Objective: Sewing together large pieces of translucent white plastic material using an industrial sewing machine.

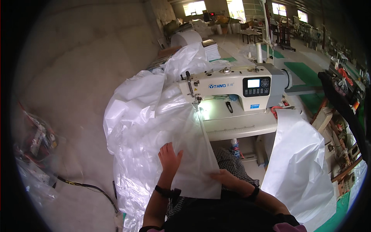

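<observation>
A wide sheet of translucent white plastic (185,135) runs from under the needle area of the sewing machine (232,83) down across my lap. My left hand (169,156) lies on it with fingers stretched out and the thumb apart. At the sheet's right edge, near its lower corner, my right hand (224,178) is closed on the plastic; its fingertips are slightly blurred. The machine's lamp lights the bed beside the needle. More of the plastic lies bunched in glossy folds to the left of the machine and behind it.
Small black thread snips (229,107) lie on the machine bed. Another white sheet (297,162) hangs at the right of the table. A thread cone (259,52) stands behind the machine. On the left floor are a black cable (91,187) and a clear bag (36,174).
</observation>
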`<state>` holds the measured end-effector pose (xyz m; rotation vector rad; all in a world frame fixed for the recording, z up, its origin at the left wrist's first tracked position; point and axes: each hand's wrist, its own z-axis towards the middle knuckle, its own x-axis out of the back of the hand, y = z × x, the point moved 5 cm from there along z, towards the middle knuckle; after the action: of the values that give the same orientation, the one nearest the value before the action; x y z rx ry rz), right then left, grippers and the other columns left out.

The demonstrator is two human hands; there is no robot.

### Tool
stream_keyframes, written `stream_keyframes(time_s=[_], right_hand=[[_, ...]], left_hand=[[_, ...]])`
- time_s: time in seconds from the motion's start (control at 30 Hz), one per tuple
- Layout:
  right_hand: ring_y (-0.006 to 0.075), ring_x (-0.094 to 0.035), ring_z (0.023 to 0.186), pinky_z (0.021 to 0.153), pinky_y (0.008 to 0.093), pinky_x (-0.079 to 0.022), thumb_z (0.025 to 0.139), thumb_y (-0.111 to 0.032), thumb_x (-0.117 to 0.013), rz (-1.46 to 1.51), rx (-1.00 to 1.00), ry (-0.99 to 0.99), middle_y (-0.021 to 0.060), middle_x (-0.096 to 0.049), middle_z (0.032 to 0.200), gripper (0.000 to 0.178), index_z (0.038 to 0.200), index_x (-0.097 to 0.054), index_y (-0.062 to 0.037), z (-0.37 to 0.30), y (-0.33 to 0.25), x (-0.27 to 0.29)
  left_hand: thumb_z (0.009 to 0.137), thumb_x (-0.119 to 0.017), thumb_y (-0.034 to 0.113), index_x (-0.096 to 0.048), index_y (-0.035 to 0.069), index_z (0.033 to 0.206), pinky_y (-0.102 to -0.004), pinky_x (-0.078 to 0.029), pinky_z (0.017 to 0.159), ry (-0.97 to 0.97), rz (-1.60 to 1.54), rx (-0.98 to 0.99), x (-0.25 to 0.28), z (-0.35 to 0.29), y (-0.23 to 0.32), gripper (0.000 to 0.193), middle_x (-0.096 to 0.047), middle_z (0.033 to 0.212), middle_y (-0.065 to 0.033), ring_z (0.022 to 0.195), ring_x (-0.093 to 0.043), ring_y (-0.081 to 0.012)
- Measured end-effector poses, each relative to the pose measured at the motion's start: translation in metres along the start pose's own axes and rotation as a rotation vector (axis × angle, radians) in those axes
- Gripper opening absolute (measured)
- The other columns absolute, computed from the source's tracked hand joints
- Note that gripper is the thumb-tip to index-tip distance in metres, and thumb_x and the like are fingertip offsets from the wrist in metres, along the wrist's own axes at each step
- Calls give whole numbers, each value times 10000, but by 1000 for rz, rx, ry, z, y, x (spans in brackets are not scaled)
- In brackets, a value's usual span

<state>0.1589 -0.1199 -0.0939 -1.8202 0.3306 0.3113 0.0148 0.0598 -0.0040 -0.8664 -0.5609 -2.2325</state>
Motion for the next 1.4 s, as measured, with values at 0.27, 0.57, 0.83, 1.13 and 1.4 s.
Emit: stream_keyframes(time_s=[0.27,0.57,0.83,1.13,1.4], right_hand=[[145,-594,939,847,283,-464,940,-221,-511,-59,12,-49,65,-637,1034,325,1141,-583,24,-5,1,9],[130,-587,905,814,282,-474,939,-181,-498,-15,104,57,49,-619,1019,312,1185,-535,8,-15,-16,0],[156,-580,971,854,295,-475,932,-125,-481,314,101,-72,67,-588,1098,320,1225,-492,4,-31,-27,-15],[163,-567,1006,872,306,-470,926,-103,-479,307,74,-43,79,-573,1126,327,1234,-471,5,-36,-26,-20],[159,-558,998,855,295,-473,928,-116,-474,228,114,-24,68,-560,1108,321,1233,-460,-16,-36,-21,-21]], left_hand=[[769,-669,266,-515,48,945,-359,-480,644,-880,-449,43,14,-27,59,320,-617,765,-102,693,-605,-272],[725,-748,294,-529,33,1036,-327,-481,616,-711,-686,97,90,-34,111,461,-588,764,-71,649,-586,-182],[732,-692,227,-539,33,936,-374,-475,631,-747,-260,-197,76,-65,100,319,-569,762,-113,687,-583,-282],[795,-608,234,-548,76,941,-423,-477,596,-575,-158,-26,84,-60,101,223,-595,826,-104,683,-602,-324],[719,-615,127,-576,35,820,-441,-472,782,-522,-295,-515,96,-57,130,142,-579,999,-131,933,-571,-309]])
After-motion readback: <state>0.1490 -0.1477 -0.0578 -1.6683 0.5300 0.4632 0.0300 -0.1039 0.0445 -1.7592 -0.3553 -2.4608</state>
